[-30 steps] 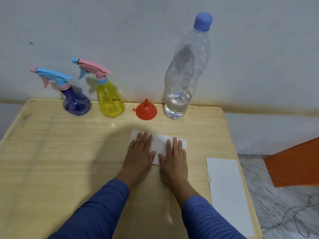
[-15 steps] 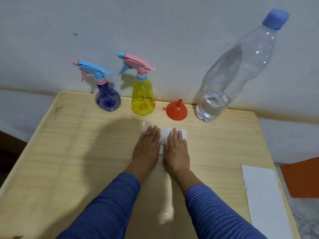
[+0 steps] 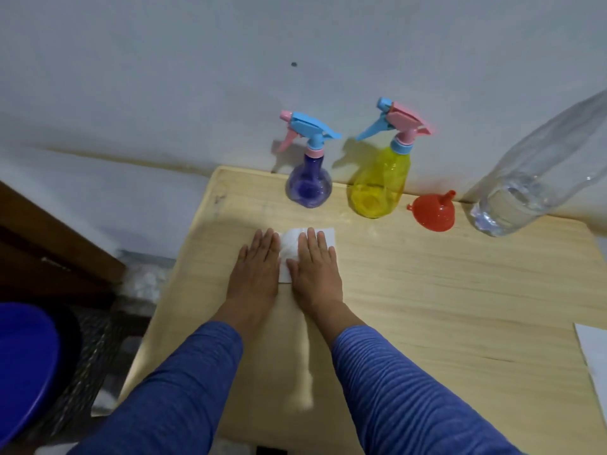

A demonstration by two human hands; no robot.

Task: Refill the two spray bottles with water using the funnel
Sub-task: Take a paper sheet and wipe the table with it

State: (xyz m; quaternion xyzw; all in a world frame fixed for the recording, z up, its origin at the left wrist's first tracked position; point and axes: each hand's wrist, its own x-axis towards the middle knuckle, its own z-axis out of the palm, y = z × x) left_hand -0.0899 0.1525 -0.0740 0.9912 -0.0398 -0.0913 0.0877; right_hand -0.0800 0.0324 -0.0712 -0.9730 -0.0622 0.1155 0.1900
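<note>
Along the far edge of the wooden worktop, against the wall, four things in a row. Nearest the far left corner, a purple spray bottle: round, see-through body, pink collar, blue trigger head with a pink nozzle and pink lever pointing left. Just beside it on the right, a yellow spray bottle: taller, see-through body, blue collar, pink trigger head with a blue nozzle and blue lever, also pointing left. Both upright, heads screwed on, apart from each other. Right of the yellow one, close but not clearly touching, a red funnel, wide mouth down on the wood, spout up and leaning right. Further right, a large clear plastic water bottle, upright, water only in its lowest part, top cut off by the picture's edge.

Nearer the middle, towards the left edge, a white paper towel lying flat. Left hand and right hand side by side on it, palms down, fingers straight and together, pressing, gripping nothing. Blue ribbed sleeves on both forearms.

At the right edge of the worktop, a strip of white paper, mostly out of view. Left of the worktop, low down, part of a blue round tub.
</note>
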